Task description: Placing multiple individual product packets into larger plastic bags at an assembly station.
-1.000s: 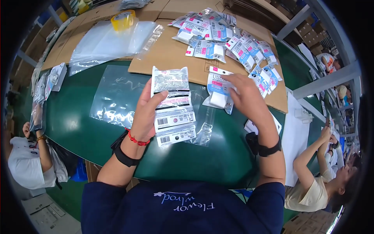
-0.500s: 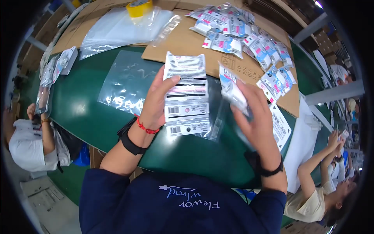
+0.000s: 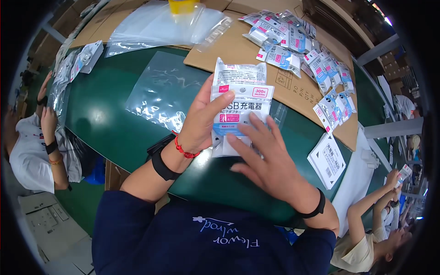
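Observation:
My left hand (image 3: 199, 121) grips a small stack of flat plastic charger packs, its thumb on the front one. That front pack (image 3: 243, 107), white, pink and blue, faces up. Behind it a pack with rows of fine print (image 3: 240, 73) sticks out at the top. Against the front pack's lower right lies my right hand (image 3: 270, 160), fingers spread and gripping nothing. A clear plastic bag (image 3: 158, 91) rests on the green table left of my hands. Another clear bag (image 3: 278, 111) shows partly behind the stack.
Charger packs (image 3: 284, 36) are heaped on a cardboard sheet (image 3: 220, 50). Clear bags (image 3: 146, 27) and yellow tape (image 3: 183, 5) lie at the back. Printed white cards (image 3: 326, 160) sit at right. More packs (image 3: 87, 59) lie far left. Co-workers (image 3: 34, 151) flank the table.
My right hand has brought a charger pack leftward onto the front of the stack in my left hand. Its fingers have spread and released that pack.

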The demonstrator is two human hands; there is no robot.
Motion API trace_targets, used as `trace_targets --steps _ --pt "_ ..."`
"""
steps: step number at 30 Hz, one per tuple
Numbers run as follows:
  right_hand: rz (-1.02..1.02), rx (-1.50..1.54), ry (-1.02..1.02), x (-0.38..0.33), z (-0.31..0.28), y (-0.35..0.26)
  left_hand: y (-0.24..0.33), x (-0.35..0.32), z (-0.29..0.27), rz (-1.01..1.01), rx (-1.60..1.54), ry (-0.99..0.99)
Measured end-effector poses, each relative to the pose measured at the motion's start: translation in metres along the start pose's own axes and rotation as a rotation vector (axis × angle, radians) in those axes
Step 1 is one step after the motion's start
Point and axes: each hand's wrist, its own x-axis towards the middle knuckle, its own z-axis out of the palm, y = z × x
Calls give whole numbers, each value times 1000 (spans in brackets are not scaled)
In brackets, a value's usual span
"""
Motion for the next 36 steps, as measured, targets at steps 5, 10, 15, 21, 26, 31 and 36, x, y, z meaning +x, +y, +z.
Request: trace_targets --steps 5,10,15,21,26,31,36 --pt "366 691 465 0 0 4 5 -3 10 24 -51 -62" --pt "699 1503 384 -5 5 16 -7 -12 28 21 24 -92" --pt "869 1345 554 -22 -15 31 -4 0 30 243 101 -150" --pt "936 1159 714 -51 -41 70 -23 11 10 363 1518 -219" --pt "977 1070 429 -64 -41 79 -49 22 -15 502 1766 -280" --pt "1005 973 17 -69 -39 77 -42 3 -14 399 1635 -228" --pt "865 1040 -295 -66 -28 70 -37 -15 -7 540 1536 -242"
